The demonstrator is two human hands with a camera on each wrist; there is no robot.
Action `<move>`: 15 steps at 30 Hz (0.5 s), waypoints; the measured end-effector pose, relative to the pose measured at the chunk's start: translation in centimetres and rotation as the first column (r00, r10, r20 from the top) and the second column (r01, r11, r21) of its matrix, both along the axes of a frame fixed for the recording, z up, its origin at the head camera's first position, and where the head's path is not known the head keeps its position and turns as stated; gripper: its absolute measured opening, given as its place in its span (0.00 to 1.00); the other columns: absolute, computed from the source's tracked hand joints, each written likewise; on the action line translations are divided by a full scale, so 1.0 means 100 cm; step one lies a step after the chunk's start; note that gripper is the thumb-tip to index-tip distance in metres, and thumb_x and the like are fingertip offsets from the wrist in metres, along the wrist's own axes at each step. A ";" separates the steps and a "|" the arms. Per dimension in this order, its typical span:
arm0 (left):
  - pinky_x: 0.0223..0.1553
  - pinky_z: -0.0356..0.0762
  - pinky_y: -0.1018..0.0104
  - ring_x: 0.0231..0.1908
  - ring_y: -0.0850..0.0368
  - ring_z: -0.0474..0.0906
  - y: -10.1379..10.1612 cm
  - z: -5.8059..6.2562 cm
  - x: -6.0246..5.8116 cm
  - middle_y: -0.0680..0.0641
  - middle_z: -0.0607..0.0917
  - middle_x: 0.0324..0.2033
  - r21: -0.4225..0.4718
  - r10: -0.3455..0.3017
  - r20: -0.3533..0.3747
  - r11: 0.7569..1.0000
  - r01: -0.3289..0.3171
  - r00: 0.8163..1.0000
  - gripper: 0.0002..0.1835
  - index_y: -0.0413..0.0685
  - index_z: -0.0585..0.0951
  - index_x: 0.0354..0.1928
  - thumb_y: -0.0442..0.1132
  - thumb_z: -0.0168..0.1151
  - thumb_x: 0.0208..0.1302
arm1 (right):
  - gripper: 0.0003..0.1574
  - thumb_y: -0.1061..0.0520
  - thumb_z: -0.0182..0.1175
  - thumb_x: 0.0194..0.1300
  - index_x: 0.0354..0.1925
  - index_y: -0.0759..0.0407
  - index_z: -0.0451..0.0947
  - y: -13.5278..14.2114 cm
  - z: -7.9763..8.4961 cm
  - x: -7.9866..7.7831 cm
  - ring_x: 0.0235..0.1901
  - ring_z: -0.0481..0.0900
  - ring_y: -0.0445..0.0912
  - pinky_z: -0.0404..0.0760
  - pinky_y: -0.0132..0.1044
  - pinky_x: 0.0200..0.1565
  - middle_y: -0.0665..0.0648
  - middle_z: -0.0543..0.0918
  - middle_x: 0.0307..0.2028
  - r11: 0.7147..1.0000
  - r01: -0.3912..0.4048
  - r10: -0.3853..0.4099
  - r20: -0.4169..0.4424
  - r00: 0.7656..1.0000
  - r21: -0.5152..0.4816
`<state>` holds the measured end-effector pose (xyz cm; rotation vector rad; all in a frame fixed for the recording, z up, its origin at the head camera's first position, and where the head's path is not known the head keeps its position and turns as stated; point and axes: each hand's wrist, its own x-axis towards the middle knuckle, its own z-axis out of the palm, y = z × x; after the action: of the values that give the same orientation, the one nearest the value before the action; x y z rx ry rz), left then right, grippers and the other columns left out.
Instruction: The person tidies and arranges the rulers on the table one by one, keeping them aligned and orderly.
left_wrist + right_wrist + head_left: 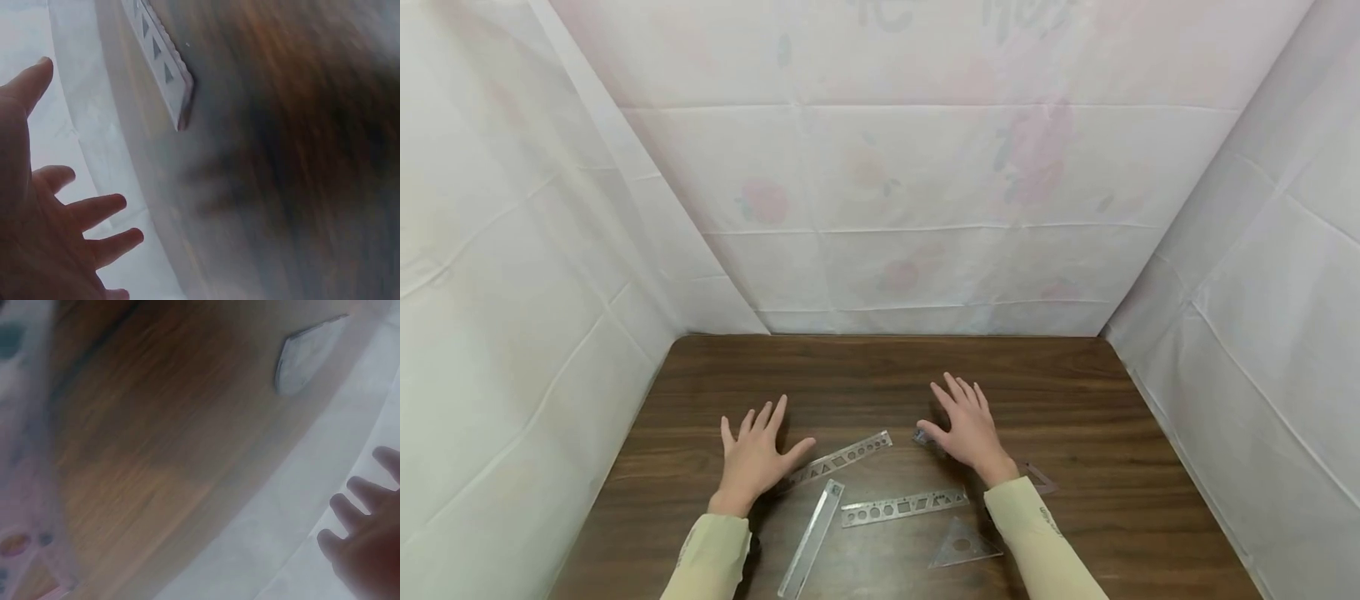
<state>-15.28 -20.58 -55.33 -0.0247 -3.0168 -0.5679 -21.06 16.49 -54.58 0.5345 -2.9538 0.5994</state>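
Fingers spread, my left hand (754, 460) hovers over the left half of the table, its thumb overlapping one end of a clear stencil ruler (850, 454) in the head view. In the left wrist view nothing lies between the fingers, and the stencil ruler (159, 62) rests on the wood apart from them. My right hand (970, 429) is also spread and holds nothing. Below its thumb lies a small clear piece (920, 436), mostly hidden by the hand. A second stencil ruler (906, 507) and a plain clear ruler (811, 540) lie between the two arms.
A clear set square (958, 546) lies beside the right sleeve. Another triangular piece (1037, 477) shows partly behind the right wrist. The dark wooden table (880, 367) is bounded by white cloth (925, 275) at the back and both sides.
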 end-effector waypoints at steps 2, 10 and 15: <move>0.71 0.36 0.20 0.73 0.26 0.62 -0.003 -0.001 0.001 0.34 0.67 0.76 -0.012 0.001 0.014 1.000 -0.001 1.000 0.53 0.53 0.57 0.82 0.76 0.57 0.64 | 0.49 0.31 0.62 0.68 0.77 0.51 0.65 -0.005 0.000 0.000 0.79 0.57 0.61 0.49 0.61 0.79 0.61 0.60 0.80 1.000 -0.022 0.022 -0.005 1.000 0.012; 0.71 0.42 0.20 0.70 0.27 0.68 -0.010 0.000 0.006 0.35 0.71 0.73 -0.016 -0.007 0.044 1.000 0.007 0.999 0.53 0.53 0.57 0.82 0.76 0.56 0.64 | 0.47 0.31 0.63 0.68 0.76 0.50 0.67 -0.024 0.002 0.002 0.77 0.62 0.60 0.52 0.60 0.79 0.60 0.64 0.78 0.996 -0.082 0.082 0.005 0.997 0.043; 0.70 0.48 0.20 0.68 0.28 0.70 -0.014 0.002 0.010 0.34 0.75 0.70 -0.027 -0.024 0.050 0.999 0.026 0.998 0.53 0.52 0.59 0.81 0.76 0.56 0.63 | 0.46 0.31 0.63 0.68 0.75 0.51 0.69 -0.034 0.004 0.002 0.77 0.63 0.58 0.52 0.60 0.79 0.59 0.68 0.76 0.991 -0.117 0.116 0.029 0.993 0.057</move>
<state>-14.29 -21.93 -55.09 -0.0507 -3.0765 -0.5363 -20.81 13.12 -54.21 0.7143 -2.9891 0.5347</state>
